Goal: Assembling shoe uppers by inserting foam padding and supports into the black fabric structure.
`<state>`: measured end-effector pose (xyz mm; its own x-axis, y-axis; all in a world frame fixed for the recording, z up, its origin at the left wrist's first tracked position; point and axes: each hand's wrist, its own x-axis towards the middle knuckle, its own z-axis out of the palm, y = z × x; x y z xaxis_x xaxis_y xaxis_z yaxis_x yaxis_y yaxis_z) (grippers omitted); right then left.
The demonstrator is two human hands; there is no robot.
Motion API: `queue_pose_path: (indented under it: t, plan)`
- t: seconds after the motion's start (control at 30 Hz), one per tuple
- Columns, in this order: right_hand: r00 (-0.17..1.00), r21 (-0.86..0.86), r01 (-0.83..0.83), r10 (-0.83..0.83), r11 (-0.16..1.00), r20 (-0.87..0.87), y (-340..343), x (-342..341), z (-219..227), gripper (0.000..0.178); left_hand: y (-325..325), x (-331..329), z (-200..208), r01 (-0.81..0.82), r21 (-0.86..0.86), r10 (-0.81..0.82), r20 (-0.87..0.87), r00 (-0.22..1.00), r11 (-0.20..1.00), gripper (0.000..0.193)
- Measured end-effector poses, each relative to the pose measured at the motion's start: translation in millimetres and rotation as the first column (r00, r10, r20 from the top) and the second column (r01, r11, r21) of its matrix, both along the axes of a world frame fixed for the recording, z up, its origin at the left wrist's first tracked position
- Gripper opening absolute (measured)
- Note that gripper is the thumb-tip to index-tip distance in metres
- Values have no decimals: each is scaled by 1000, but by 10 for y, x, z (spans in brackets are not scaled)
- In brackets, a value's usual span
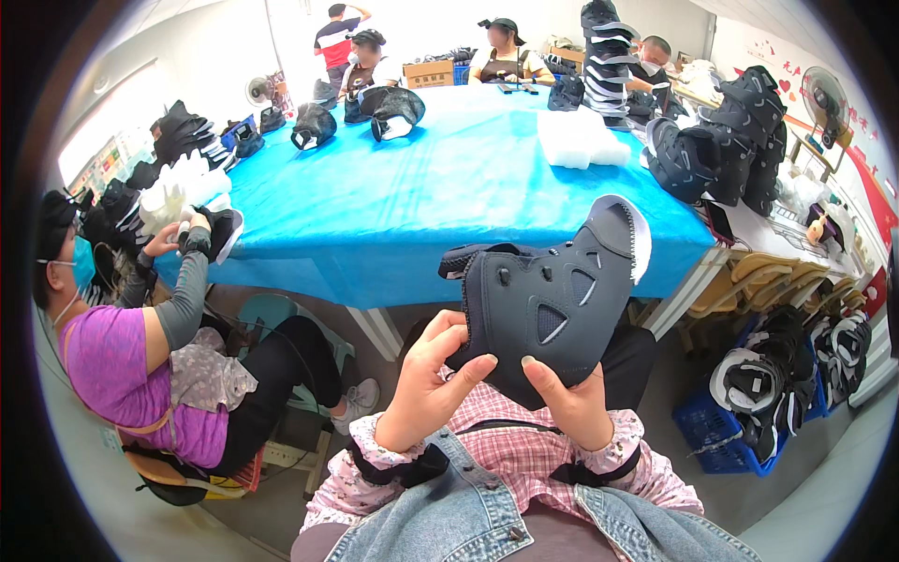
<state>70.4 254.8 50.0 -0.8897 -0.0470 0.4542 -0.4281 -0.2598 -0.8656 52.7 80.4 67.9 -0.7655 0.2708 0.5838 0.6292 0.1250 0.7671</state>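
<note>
A black boot upper (506, 314) is held up in front of me, above my lap and near the table's front edge. Its toe end points up and to the right, with a white stitched border along the rim. Two triangular mesh panels and small eyelets show on its side. My left hand (433, 379) grips the collar at the lower left, thumb on the outer face and fingers partly inside or behind. My right hand (574, 405) pinches the lower edge, thumb on the outside; its other fingers are hidden behind the upper.
The table (468, 192) has a blue cover. On it are white foam-like pads (581, 139), loose uppers (398, 112) and stacked uppers (726, 140). A co-worker (122, 347) sits at left, holding an upper. Blue crates (707, 436) of uppers and wooden stools (749, 281) stand at right.
</note>
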Motion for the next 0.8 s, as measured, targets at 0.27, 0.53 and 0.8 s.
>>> queue_pose_path:
  t: [0.27, 0.53, 0.8]
  plan:
    - [997, -12, -52, 53, 999, 49, -21, 43, 11, 20, 15, 48, 107, -89, -31, 84, -143, 986, 996, 21]
    - [892, 325, 299, -141, 897, -430, 16, 22, 77, 21, 2, 0, 53, -129, -104, 119, -96, 988, 986, 18]
    - [861, 385, 367, -153, 847, -485, 77, -46, 48, 24, 26, -70, -147, -73, -91, 75, 12, 997, 993, 20]
